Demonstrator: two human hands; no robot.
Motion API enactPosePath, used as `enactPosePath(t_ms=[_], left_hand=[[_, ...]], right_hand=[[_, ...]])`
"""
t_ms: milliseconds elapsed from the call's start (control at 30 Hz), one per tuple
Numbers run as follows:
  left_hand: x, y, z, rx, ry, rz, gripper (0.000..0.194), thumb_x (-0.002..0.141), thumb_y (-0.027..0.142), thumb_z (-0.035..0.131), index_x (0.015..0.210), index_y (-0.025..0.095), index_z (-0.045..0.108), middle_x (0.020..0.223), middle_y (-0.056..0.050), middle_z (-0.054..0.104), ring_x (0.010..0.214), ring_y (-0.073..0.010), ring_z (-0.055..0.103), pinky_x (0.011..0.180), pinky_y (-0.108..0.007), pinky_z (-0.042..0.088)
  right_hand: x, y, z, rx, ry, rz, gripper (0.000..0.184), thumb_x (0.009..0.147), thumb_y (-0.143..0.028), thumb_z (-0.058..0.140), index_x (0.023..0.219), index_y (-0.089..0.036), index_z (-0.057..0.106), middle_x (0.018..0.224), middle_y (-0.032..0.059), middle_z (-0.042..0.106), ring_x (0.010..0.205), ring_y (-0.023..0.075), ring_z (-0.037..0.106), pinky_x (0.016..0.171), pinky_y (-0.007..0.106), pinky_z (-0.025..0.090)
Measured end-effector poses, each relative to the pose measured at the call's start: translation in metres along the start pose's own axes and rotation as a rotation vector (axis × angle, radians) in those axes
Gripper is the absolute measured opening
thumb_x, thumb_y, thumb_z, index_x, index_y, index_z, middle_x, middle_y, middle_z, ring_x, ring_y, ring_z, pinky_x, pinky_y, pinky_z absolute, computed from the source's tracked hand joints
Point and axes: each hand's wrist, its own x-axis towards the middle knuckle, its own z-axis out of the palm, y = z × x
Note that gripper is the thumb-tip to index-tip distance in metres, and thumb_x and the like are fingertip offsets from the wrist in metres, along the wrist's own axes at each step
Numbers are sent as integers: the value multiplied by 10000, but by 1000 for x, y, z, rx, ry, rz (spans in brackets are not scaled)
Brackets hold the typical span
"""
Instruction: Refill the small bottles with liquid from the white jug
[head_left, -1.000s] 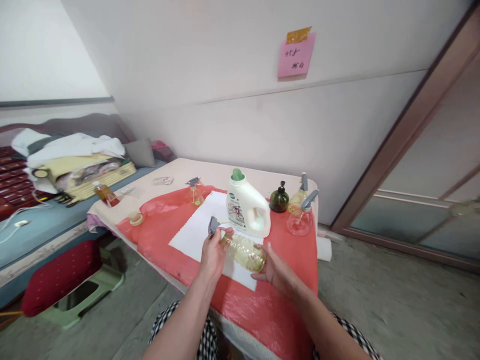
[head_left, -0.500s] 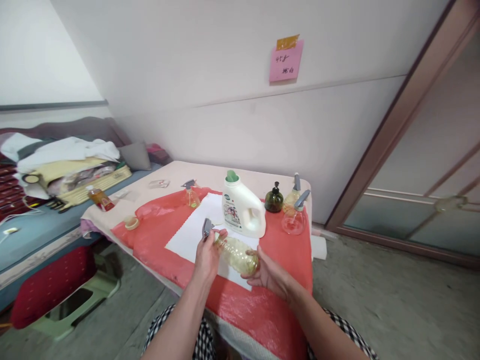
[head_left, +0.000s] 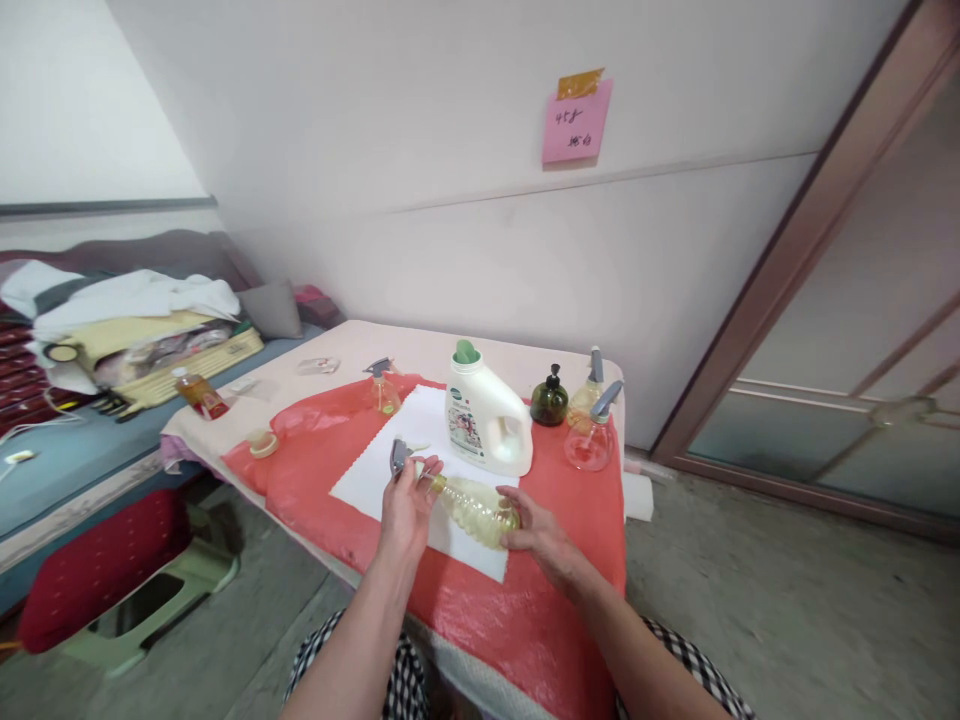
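My left hand (head_left: 407, 500) is closed around a grey trigger spray head (head_left: 400, 455) with a pale collar, held left of the bottle's neck. My right hand (head_left: 536, 530) grips the base of a clear yellowish ribbed bottle (head_left: 478, 510), which lies tilted on its side in the air with its neck toward my left hand. A gap shows between the spray head and the neck; whether a tube still runs into the bottle I cannot make out. Beneath is a white sheet (head_left: 367, 480). Just behind the bottle stands a white detergent jug (head_left: 487, 420) with a green top.
Red plastic (head_left: 300, 440) covers much of the table. A dark green pump bottle (head_left: 550, 400) and two spray bottles, one pinkish (head_left: 589, 445), stand right. Another small spray bottle (head_left: 385, 392), a tape roll (head_left: 262, 443) and an amber bottle (head_left: 199, 392) are left.
My left hand has drawn the spray head leftward, away from the bottle's neck. My right hand still holds the bottle, its fingers shifted slightly around the base.
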Motion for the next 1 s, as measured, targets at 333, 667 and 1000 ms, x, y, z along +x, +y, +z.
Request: enactPosePath(t_ms=[333,667,1000], left_hand=[[-4,8,1,-37,-28,8,255,817,408,693,918,190,608,992,-84,684,940,-194,670,760,-267,515],[-8,5,11,-26,-111,27,337,775,434,732,946,174,601,1032,-110,670,872,-204,670,702,-281,529],[39,47,-42,-262,485,291,173,917,348,541,908,176,552,836,-44,621,719,-110,627,726,-248,526]], right_hand=[[-1,14,2,-552,-5,-182,851,533,-135,631,1356,-233,441,1193,67,436,1096,243,502,927,376,466],[-9,16,7,-727,-71,-213,849,603,-227,726,1376,-219,374,1276,98,516,1125,266,533,987,417,440],[10,31,-15,-601,169,-260,814,610,-290,724,1337,-263,357,1280,107,546,1182,312,548,969,473,480]])
